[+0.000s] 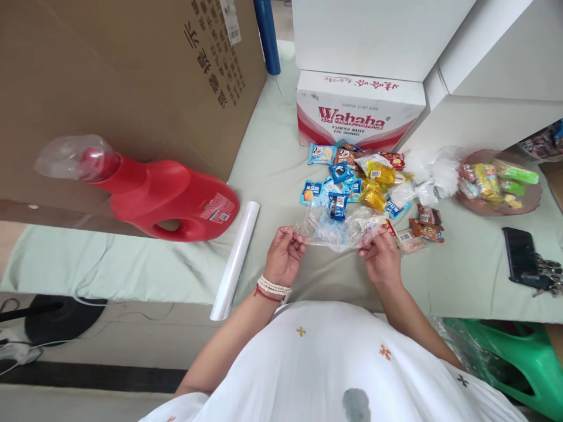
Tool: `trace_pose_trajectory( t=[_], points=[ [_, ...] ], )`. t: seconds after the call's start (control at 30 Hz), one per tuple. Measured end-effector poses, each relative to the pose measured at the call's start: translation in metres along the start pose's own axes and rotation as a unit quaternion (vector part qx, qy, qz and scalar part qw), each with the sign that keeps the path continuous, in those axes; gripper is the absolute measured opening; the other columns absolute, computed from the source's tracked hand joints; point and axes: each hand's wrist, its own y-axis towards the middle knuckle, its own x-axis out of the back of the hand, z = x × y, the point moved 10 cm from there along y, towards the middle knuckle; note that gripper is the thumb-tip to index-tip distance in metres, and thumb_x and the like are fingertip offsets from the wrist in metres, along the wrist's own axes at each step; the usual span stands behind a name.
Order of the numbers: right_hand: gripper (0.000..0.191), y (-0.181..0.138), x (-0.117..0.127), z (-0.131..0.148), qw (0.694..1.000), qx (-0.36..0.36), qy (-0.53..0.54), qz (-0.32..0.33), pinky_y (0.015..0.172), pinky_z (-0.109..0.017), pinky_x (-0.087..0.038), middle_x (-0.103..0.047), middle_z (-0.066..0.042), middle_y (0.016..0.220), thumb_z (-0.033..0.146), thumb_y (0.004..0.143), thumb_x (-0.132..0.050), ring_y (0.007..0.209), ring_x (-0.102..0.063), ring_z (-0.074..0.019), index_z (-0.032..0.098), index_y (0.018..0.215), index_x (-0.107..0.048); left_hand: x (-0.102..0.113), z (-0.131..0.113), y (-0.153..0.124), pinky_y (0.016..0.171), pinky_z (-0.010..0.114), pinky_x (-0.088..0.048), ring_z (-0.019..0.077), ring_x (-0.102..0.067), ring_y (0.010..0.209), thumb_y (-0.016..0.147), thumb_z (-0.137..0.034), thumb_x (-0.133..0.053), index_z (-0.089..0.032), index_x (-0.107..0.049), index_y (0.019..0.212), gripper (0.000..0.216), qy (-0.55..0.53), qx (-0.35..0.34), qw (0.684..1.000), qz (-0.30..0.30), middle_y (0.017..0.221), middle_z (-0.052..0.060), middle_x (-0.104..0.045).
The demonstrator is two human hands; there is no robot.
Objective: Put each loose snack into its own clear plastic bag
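Observation:
My left hand (284, 255) and my right hand (382, 257) each pinch one side of a clear plastic bag (336, 230), holding it stretched between them just above the pale green table cover (132, 269). Both hands are closed on the bag's edge. Just beyond the bag lies a heap of small snack packets (352, 181), blue, yellow and brown. My left wrist wears a white bead bracelet and a red string.
A roll of clear bags (235, 258) lies left of my hands. A red detergent jug (167, 196) lies on its side by a large brown carton (132, 76). A Wahaha box (358, 114) stands behind the snacks. A bowl of snacks (499, 181), phone (521, 255) and keys sit right.

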Motion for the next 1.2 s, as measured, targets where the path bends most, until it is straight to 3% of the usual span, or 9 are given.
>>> trace_pose_trajectory(
  t=[0.17,0.3,0.37,0.43,0.53,0.67,0.83,1.07,1.2],
  points=[
    [0.038,-0.039,-0.024,-0.009,0.962,-0.060,-0.062,0.259,0.063,-0.031,-0.054,-0.065,-0.001,0.072,0.057,0.078,-0.080,0.065,-0.061,-0.0166,0.022,0.080,-0.067,0.018,-0.010,0.011,0.045,0.011,-0.044,0.0044,-0.062,0.058,0.080,-0.034,-0.083,-0.022,-0.049,0.088,0.037,-0.058,0.024,0.997,-0.037,0.079,-0.006,-0.067],
    [0.021,-0.093,-0.018,-0.011,0.796,-0.058,-0.255,0.545,0.079,-0.036,-0.057,-0.076,-0.006,0.089,0.042,0.090,-0.073,0.084,-0.070,-0.0220,0.022,0.092,-0.079,0.018,-0.033,0.010,0.043,0.011,-0.044,0.0078,-0.070,0.062,0.073,-0.043,-0.089,-0.024,-0.048,0.093,0.049,0.009,-0.039,0.998,-0.045,0.089,-0.004,-0.073],
    [0.023,-0.064,0.006,0.010,0.843,0.009,-0.327,0.427,0.077,-0.035,-0.056,-0.076,-0.006,0.089,0.043,0.092,-0.069,0.082,-0.069,-0.0218,0.022,0.094,-0.079,0.009,-0.039,0.005,0.040,0.011,-0.043,0.0101,-0.072,0.060,0.071,-0.052,-0.088,-0.024,-0.048,0.094,0.054,0.079,-0.067,0.994,-0.042,0.089,-0.003,-0.074],
    [0.026,-0.030,0.040,0.058,0.915,0.120,-0.353,0.155,0.072,-0.033,-0.054,-0.074,-0.006,0.087,0.046,0.093,-0.068,0.078,-0.066,-0.0208,0.021,0.096,-0.076,-0.004,-0.039,-0.001,0.038,0.012,-0.043,0.0112,-0.072,0.057,0.070,-0.058,-0.086,-0.023,-0.048,0.093,0.056,0.130,-0.085,0.987,-0.036,0.091,-0.002,-0.074],
    [0.020,-0.047,0.050,0.122,0.900,0.289,-0.309,-0.103,0.076,-0.035,-0.052,-0.068,-0.005,0.091,0.040,0.097,-0.062,0.080,-0.063,-0.0198,0.022,0.106,-0.070,-0.019,-0.031,-0.007,0.037,0.015,-0.046,0.0122,-0.072,0.055,0.070,-0.061,-0.084,-0.022,-0.049,0.092,0.056,0.160,-0.089,0.983,-0.024,0.097,0.000,-0.074],
    [0.025,-0.089,-0.042,0.147,0.797,0.481,-0.366,0.013,0.093,-0.044,-0.051,-0.064,-0.007,0.104,0.028,0.095,-0.066,0.101,-0.063,-0.0256,0.032,0.119,-0.064,-0.029,-0.023,-0.012,0.038,0.016,-0.047,0.0128,-0.072,0.056,0.076,-0.061,-0.079,-0.023,-0.049,0.094,0.052,0.176,-0.096,0.980,-0.003,0.102,0.002,-0.075],
    [0.039,-0.071,-0.113,0.091,0.704,0.464,-0.512,0.164,0.104,-0.050,-0.043,-0.053,-0.010,0.142,0.026,0.097,-0.064,0.120,-0.052,-0.0307,0.036,0.135,-0.062,-0.032,-0.022,-0.023,0.041,0.017,-0.048,0.0145,-0.074,0.060,0.086,-0.057,-0.073,-0.022,-0.055,0.094,0.040,0.221,-0.133,0.965,0.041,0.097,0.001,-0.074],
    [0.031,-0.050,-0.106,0.074,0.770,0.429,-0.446,0.155,0.090,-0.044,-0.048,-0.057,-0.010,0.128,0.025,0.098,-0.057,0.105,-0.054,-0.0263,0.031,0.126,-0.069,-0.031,-0.045,-0.049,0.096,0.039,-0.058,0.0255,-0.074,0.108,0.101,-0.044,-0.056,-0.022,-0.076,0.111,0.031,0.355,-0.283,0.891,0.030,0.112,0.009,-0.079],
    [0.032,-0.054,-0.102,0.074,0.780,0.414,-0.441,0.158,0.093,-0.045,-0.047,-0.058,-0.011,0.125,0.035,0.095,-0.066,0.109,-0.055,-0.0276,0.029,0.127,-0.069,-0.036,-0.046,-0.052,0.101,0.041,-0.056,0.0259,-0.074,0.107,0.096,-0.034,-0.065,-0.026,-0.078,0.114,0.024,0.401,-0.311,0.860,0.048,0.113,0.007,-0.079]
  ],
)
